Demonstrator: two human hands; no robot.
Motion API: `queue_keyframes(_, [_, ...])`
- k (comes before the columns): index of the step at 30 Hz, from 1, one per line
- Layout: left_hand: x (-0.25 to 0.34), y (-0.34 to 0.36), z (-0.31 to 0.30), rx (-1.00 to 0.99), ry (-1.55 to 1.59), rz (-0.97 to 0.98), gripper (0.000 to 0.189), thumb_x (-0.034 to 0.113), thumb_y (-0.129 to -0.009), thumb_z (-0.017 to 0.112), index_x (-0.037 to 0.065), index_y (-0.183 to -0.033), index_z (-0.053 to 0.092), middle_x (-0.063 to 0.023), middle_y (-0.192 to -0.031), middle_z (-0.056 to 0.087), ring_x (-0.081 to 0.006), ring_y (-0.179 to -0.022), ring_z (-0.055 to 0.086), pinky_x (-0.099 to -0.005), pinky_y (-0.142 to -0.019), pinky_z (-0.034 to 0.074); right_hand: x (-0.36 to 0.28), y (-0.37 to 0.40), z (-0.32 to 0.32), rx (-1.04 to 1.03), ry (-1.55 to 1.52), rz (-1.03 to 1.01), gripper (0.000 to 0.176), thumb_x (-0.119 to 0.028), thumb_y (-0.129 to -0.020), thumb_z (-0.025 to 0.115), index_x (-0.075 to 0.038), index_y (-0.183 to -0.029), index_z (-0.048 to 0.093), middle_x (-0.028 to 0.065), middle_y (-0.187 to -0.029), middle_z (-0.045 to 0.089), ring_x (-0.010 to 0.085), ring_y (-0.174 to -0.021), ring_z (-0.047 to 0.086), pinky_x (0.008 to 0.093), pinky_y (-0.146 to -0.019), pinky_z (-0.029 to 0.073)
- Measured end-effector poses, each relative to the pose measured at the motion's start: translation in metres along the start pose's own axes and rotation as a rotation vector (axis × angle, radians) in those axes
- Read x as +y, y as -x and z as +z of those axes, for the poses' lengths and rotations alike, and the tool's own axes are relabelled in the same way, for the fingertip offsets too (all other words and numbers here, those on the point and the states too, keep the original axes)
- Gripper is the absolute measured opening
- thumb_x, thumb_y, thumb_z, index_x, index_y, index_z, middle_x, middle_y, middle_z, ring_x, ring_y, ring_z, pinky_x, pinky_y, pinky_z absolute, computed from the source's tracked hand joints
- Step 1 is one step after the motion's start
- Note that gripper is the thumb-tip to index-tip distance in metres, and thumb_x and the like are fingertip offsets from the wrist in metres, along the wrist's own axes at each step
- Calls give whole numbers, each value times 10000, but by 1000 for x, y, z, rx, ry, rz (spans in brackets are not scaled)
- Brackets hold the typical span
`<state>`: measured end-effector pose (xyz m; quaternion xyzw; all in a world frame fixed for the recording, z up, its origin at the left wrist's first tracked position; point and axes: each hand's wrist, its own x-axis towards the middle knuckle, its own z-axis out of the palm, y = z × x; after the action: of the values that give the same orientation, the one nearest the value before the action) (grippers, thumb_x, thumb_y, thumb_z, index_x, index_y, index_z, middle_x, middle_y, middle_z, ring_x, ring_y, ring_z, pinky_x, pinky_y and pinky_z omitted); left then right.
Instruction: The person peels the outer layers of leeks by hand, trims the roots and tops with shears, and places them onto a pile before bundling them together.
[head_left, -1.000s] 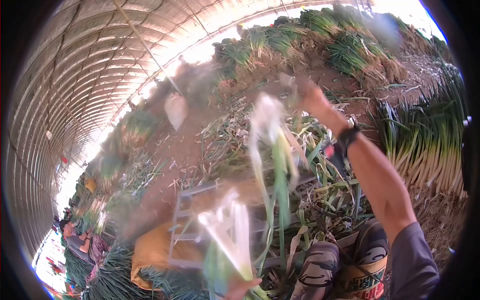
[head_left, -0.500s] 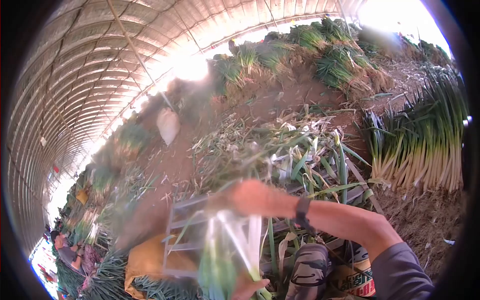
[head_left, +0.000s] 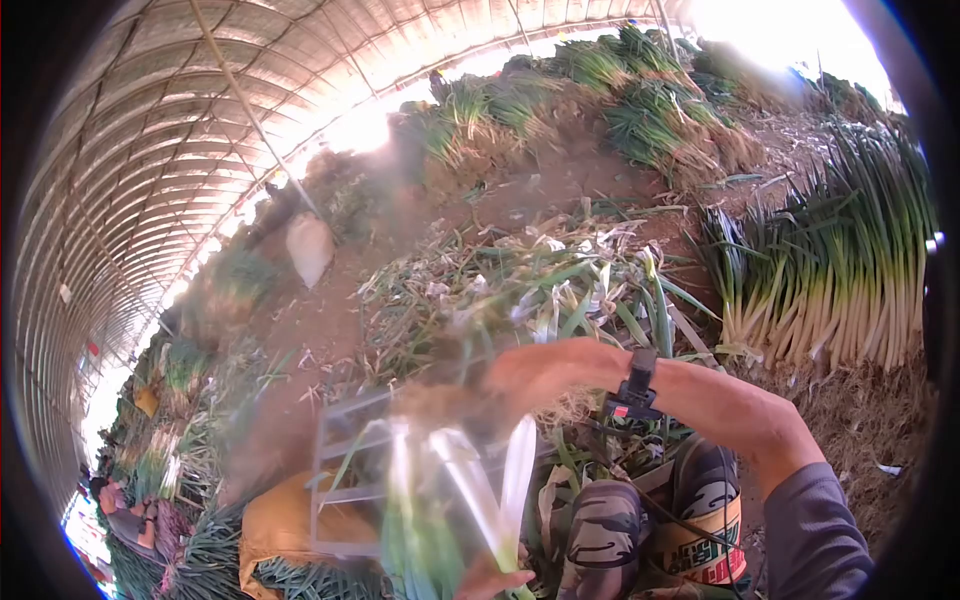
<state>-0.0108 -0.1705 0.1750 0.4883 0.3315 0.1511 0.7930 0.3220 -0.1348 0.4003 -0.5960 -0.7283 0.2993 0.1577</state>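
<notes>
My left hand (head_left: 487,580) is at the bottom edge, closed round a green onion (head_left: 510,495) with a white stalk split into two prongs. Beside it more green onions (head_left: 400,490) point their white ends upward, blurred by motion. Above those white ends my right hand (head_left: 535,378) reaches in from the right, a black band on its wrist. Its fingers are smeared, so I cannot see what they hold. Brown, root-like strands (head_left: 435,402) show as a blur left of it, and stringy roots (head_left: 570,408) show below it.
A metal frame (head_left: 350,494) stands under the onions, with a yellow sack (head_left: 270,520) behind. Peeled leaves (head_left: 470,275) heap ahead. Upright green onions (head_left: 830,270) stand in a row at right. A printed bucket (head_left: 700,545) is by my knees; another person (head_left: 125,515) sits far left.
The view has shifted slightly, moving the scene leftward. My right hand has moved rightward relative to the onion ends, and its wrist has turned. My left hand keeps its hold.
</notes>
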Motion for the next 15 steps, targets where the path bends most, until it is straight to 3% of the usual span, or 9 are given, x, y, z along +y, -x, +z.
queue_keyframes(2, [-4, -6, -11, -61, -105, -127, 555, -15, -825, 778, 6, -1327, 542, -135, -946, 706, -275, -685, 733, -407, -552, 650, 41, -46, 31, -148, 81, -35, 442, -342, -793, 776, -37, -1102, 692, 105, -1059, 703, 239, -890, 674, 374, -769, 521])
queue_keyframes(3, [-14, -12, -13, -49, -154, -64, 608, -12, -823, 781, 21, -1369, 515, -138, -1006, 700, -263, -716, 730, -410, -581, 652, 58, -63, 41, -219, 123, -53, 472, -340, -788, 788, -46, -1144, 690, 93, -1104, 707, 232, -925, 673, 368, -800, 520])
queue_keyframes(5, [-35, -22, -15, -26, -251, 67, 715, -8, -817, 786, 52, -1452, 462, -143, -1124, 689, -238, -777, 724, -415, -640, 654, 54, -55, 39, -235, 143, -41, 446, -336, -787, 774, -64, -1131, 693, 78, -1075, 707, 252, -955, 673, 381, -799, 521])
queue_keyframes(8, [-42, -31, -20, -18, -456, 13, 813, 27, -798, 819, 102, -1508, 431, -124, -1247, 647, -186, -833, 690, -408, -707, 632, 63, -37, 50, -52, 135, -97, 273, -298, -801, 704, -86, -973, 706, 74, -917, 698, 306, -930, 676, 420, -730, 527])
queue_keyframes(9, [-46, -33, -19, 21, -488, 52, 762, 44, -797, 826, 96, -1471, 474, -112, -1207, 662, -171, -810, 675, -399, -691, 613, 95, -56, 76, 22, 167, -211, 208, -261, -807, 689, -91, -927, 707, 74, -906, 695, 306, -913, 679, 423, -724, 529])
queue_keyframes(11, [-60, -37, -16, 106, -543, 138, 664, 79, -796, 842, 83, -1398, 562, -89, -1129, 693, -140, -766, 644, -381, -659, 575, 97, -56, 76, 170, 379, -349, 111, -167, -819, 663, -77, -869, 707, 88, -871, 694, 291, -835, 684, 418, -677, 542])
queue_keyframes(13, [-79, -44, -28, 104, -582, 102, 580, 98, -798, 847, 73, -1327, 611, -59, -1012, 701, -119, -737, 617, -366, -619, 530, 100, -50, 50, 326, 733, -392, 65, -52, -832, 642, -40, -846, 704, 114, -824, 699, 260, -713, 690, 403, -598, 563])
queue_keyframes(15, [-69, -43, -24, 104, -556, 108, 497, 115, -802, 849, 62, -1254, 649, -34, -906, 695, -105, -710, 594, -357, -591, 496, 112, -60, 19, 467, 949, -189, 117, 11, -833, 605, -31, -787, 703, 140, -729, 676, 243, -682, 687, 369, -575, 559])
